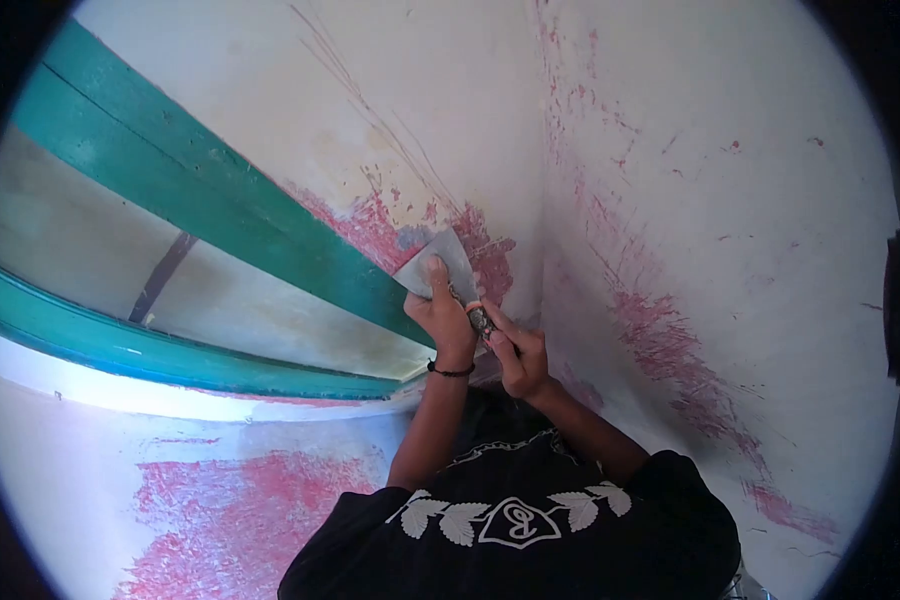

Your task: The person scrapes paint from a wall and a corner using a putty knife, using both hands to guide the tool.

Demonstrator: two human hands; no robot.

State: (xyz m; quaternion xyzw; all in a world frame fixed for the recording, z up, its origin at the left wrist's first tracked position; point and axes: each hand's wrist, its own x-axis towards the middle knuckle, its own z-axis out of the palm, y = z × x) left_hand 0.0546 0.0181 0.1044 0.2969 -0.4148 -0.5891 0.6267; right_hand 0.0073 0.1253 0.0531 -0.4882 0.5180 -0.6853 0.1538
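Note:
A wide-bladed scraper (454, 246) lies against the wall near the corner, its metal blade pointing up and to the left. My left hand (444, 318) grips the lower part of the blade, thumb laid along its face, with a dark bracelet at the wrist. Close to its right, my right hand (520, 358) is closed around the scraper's handle (480, 320), which the fingers mostly hide. Around the blade the white coat is broken, baring a rough pink-red patch (492, 268) and a small grey spot (410, 237).
A green wooden frame (205, 185) slants down from the upper left and ends beside my left hand. The right-hand wall (770, 260) meets this wall at a corner and bears streaky pink scrapes (670, 350). Another pink patch (250, 510) spreads below the frame at lower left.

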